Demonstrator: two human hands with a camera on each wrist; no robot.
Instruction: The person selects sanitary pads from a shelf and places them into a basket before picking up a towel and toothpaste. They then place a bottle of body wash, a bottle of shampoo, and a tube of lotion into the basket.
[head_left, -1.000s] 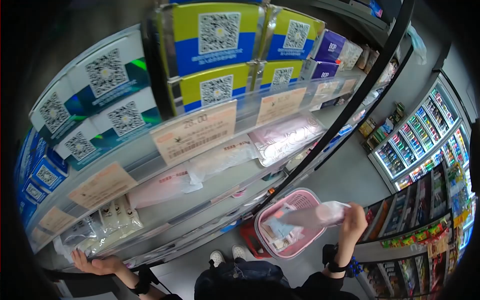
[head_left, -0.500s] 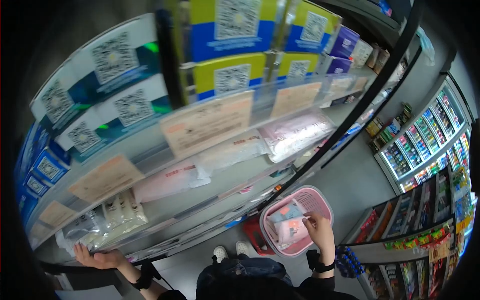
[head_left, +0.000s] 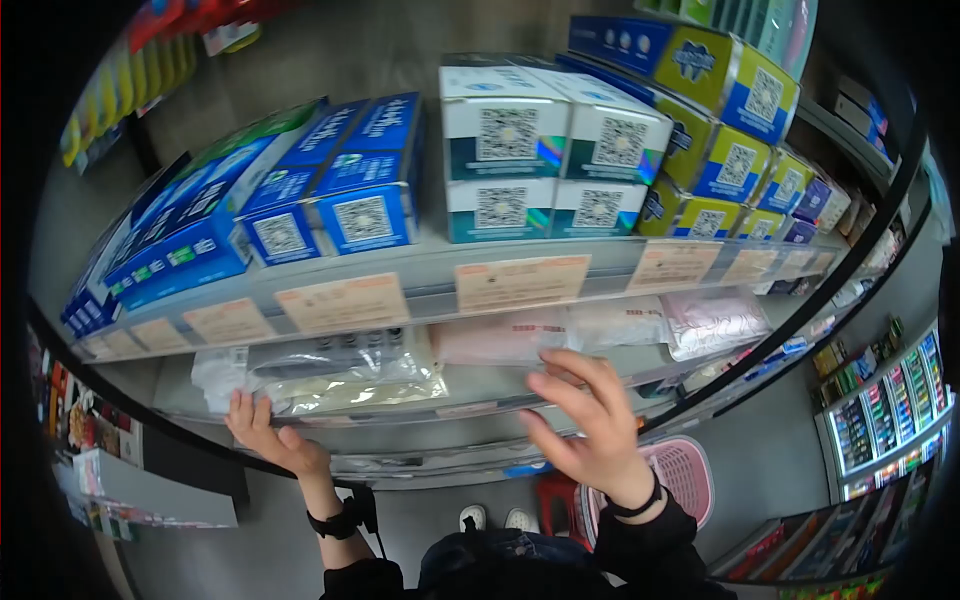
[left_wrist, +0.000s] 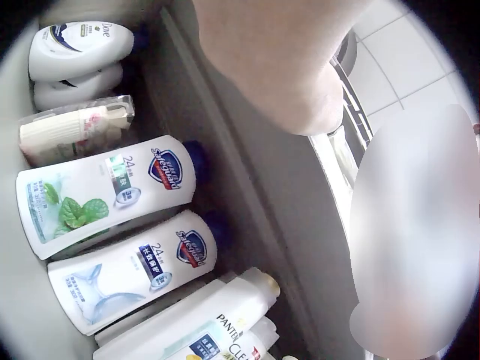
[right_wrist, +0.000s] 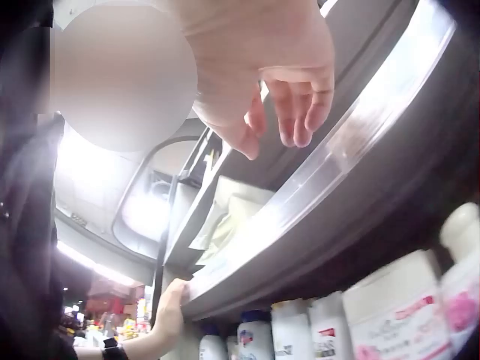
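Note:
Fingers parted and holding nothing, my right hand [head_left: 595, 425] reaches over the front of the lower shelf in the head view. Just beyond its fingertips lies a pink soft packet [head_left: 490, 340]. The right wrist view shows the same hand [right_wrist: 289, 82] above the shelf's clear front strip [right_wrist: 300, 191]. My left hand [head_left: 275, 440] rests at the shelf's left front edge, fingers extended, beside clear-wrapped packets [head_left: 340, 365]. A silvery pink packet [head_left: 715, 320] lies farther right on this shelf.
Blue boxes [head_left: 365, 190], white-and-teal boxes [head_left: 505, 160] and green-blue boxes [head_left: 710, 160] stand on the shelf above. Below are Safeguard bottles [left_wrist: 112, 195]. A pink basket [head_left: 690, 470] stands on the floor at right. A black post [head_left: 850, 270] rises at the shelf's right end.
A packet in my right hand went down into the basket. That hand, now without it, has moved left and up to the lower shelf. My left hand stays at the edge; the view has swung left.

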